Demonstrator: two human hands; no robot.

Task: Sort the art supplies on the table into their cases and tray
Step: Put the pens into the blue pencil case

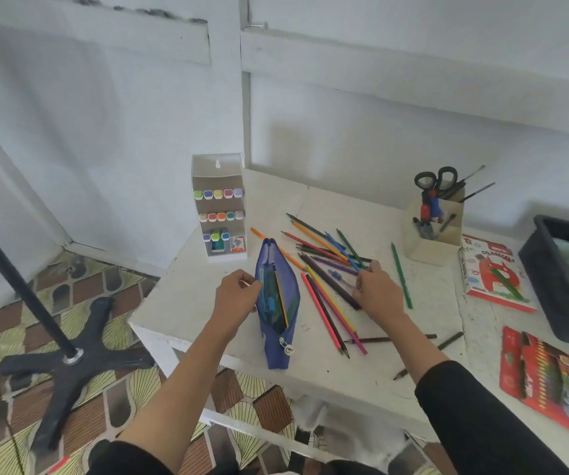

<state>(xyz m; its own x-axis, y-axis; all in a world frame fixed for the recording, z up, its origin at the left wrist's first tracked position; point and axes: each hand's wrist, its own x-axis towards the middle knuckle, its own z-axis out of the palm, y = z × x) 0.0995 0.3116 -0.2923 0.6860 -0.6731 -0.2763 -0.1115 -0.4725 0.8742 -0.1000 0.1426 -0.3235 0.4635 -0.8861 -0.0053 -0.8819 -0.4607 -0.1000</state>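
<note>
A blue zip pencil case point(278, 351) lies open on the white table point(187, 303), with a few pencils and pens inside. My left hand point(237, 296) pinches its left edge and holds it open. To the right lies a loose heap of coloured pencils point(324, 265). My right hand point(377, 289) rests on that heap, its fingers curled over the ends of some pencils; I cannot see whether it grips any. A single green pencil point(401, 275) lies apart, further right.
A white marker rack point(221, 207) stands at the back left. A holder with scissors and brushes point(435, 221) stands at the back right. An oil pastel box point(492, 272), a dark tray point(564, 279) and a red pencil pack point(550, 375) lie on the right. Stray dark pencils point(413, 339) lie near the front.
</note>
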